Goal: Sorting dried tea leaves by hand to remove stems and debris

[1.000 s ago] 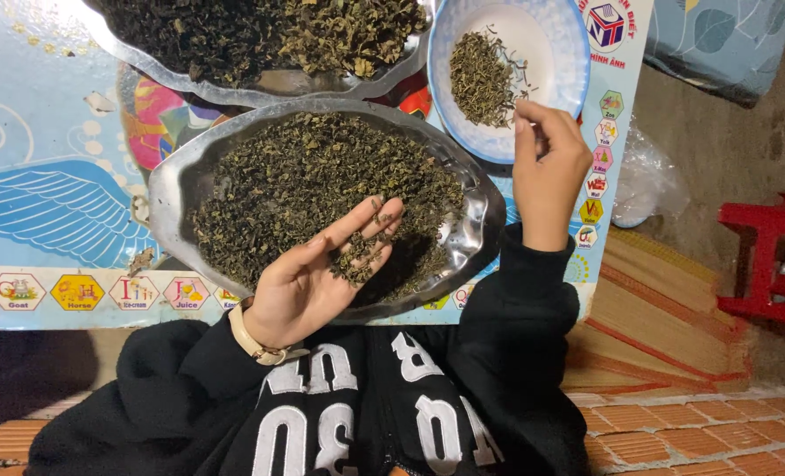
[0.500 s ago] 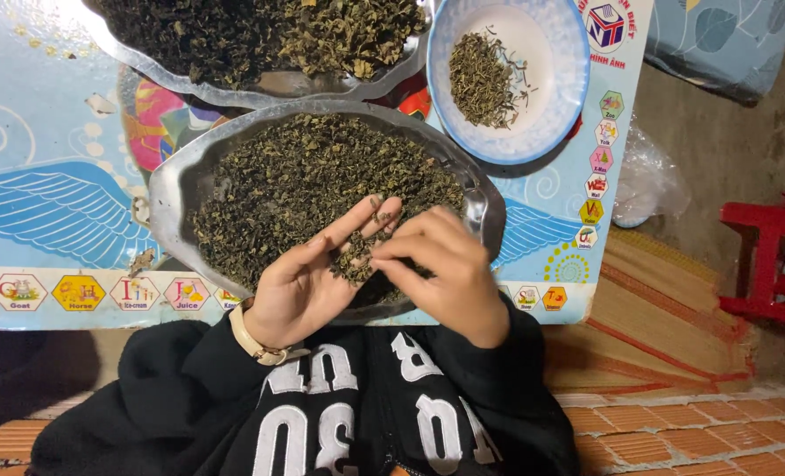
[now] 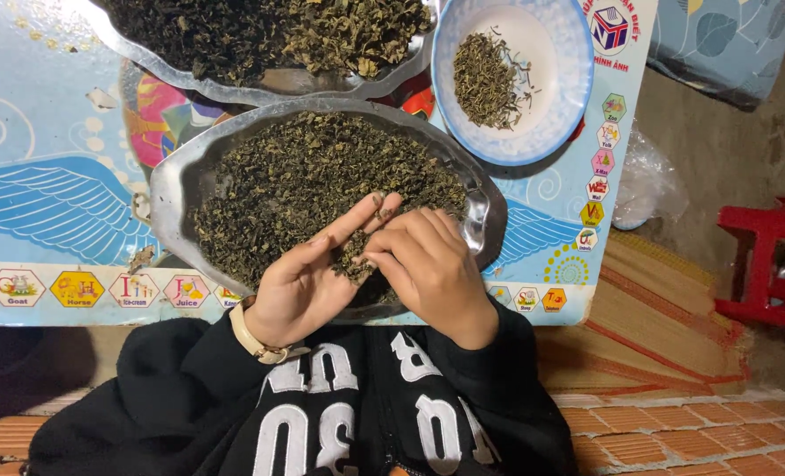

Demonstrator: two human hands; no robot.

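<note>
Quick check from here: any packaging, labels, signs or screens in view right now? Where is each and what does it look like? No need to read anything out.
Printed poster: lies flat under the trays and bowl; rectangular, light blue, a wing drawing, small picture badges along its bottom and right edges.
Clear plastic bag: crumpled on the floor right of the poster; transparent, no label visible.
Printed letters on the black top: large, white, across the person's chest.
No screens in view.

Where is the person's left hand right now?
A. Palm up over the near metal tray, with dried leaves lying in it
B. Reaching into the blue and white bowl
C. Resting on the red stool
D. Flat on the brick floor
A: the left hand lies palm up over the near metal tray, a small heap of dried leaves on its palm, which the right hand picks at.
</note>
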